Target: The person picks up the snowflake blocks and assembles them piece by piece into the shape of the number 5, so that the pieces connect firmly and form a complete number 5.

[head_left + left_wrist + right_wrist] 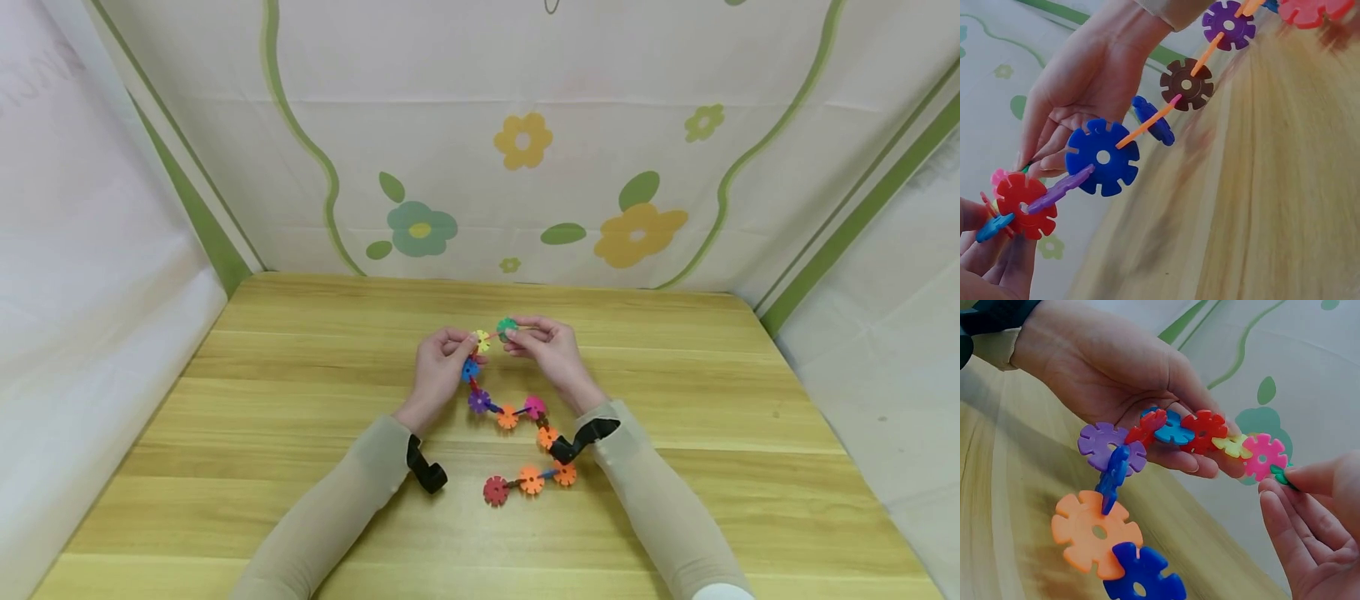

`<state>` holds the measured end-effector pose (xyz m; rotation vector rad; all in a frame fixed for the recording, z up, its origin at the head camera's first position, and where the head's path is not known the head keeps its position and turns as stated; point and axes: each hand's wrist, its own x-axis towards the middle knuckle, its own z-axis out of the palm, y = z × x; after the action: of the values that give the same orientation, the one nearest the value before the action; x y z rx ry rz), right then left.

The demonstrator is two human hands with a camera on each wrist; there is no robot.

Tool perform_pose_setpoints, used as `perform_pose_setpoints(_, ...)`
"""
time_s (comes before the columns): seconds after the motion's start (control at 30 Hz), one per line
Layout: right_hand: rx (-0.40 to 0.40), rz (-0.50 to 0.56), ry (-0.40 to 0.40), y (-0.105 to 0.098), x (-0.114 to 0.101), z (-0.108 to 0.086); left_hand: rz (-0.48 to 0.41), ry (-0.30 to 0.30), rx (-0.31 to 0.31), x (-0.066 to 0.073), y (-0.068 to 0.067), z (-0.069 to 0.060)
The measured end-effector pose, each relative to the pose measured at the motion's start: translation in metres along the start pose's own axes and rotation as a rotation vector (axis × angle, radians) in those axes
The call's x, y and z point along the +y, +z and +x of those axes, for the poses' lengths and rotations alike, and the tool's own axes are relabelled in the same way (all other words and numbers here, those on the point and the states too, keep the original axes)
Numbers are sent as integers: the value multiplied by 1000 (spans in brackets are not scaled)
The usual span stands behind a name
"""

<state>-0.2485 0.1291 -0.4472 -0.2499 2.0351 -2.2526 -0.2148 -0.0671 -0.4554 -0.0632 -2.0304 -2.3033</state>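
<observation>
A chain of notched plastic snowflake discs, slotted into one another, hangs between the hands and winds over the table. My left hand (438, 365) pinches it near the yellow disc (482, 341); a red disc (1204, 432) lies by those fingers in the right wrist view. Thumb and fingers of my right hand (557, 350) pinch a green disc (507, 326). That green disc meets the edge of a pink disc (1265, 457), which joins the yellow one. How deep the green disc sits in the slot, I cannot tell.
The chain runs through a purple disc (479, 402) and orange ones to a dark red disc (496, 491) at its near end. Wood-grain table (315, 392) lies under it. A white flowered curtain (465, 175) stands behind. Black straps (426, 467) hang from both wrists.
</observation>
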Motion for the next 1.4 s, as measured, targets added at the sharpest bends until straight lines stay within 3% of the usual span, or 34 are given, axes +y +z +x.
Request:
perform_pose_setpoints(0.3,1,25,-5,0,-4,2,0,-18,-2,3,0,4)
perform_pose_setpoints(0.7,-72,-92,7,-24,-7,1,8,-46,-25,18,-5,32)
perform_pose_setpoints(1.03,-233,-404,35,-46,-6,-28,10,-35,-29,23,-13,59)
perform_pose_setpoints(1.4,-416,-452,14,-54,-3,-66,28,-60,-50,16,-20,72)
